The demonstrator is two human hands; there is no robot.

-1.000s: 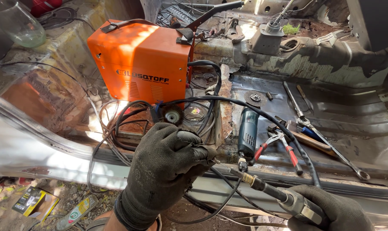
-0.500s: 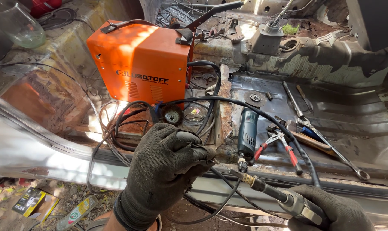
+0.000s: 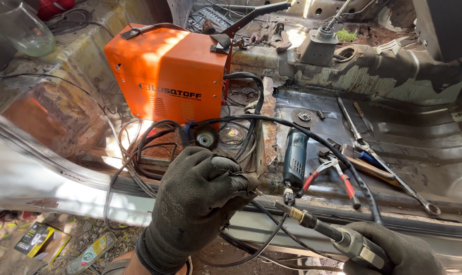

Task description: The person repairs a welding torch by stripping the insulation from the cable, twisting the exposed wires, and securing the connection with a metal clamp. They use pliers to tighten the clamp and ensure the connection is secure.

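With the gloved left hand [image 3: 200, 203] clenched on the sill edge [image 3: 254, 178] and the right hand [image 3: 394, 252] gripping the torch [image 3: 317, 226], whose tip sits just beside that edge, a steady tip and braced wrists would likely serve best.

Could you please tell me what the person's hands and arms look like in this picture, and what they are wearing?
Both hands wear dark grey knitted work gloves with a coated, slightly grimy surface. The left hand shows the whole glove, ending in a ribbed, elastic cuff at the wrist, with no sleeve visible beyond it. The right hand is cut off by the frame edge, so its cuff is hidden.
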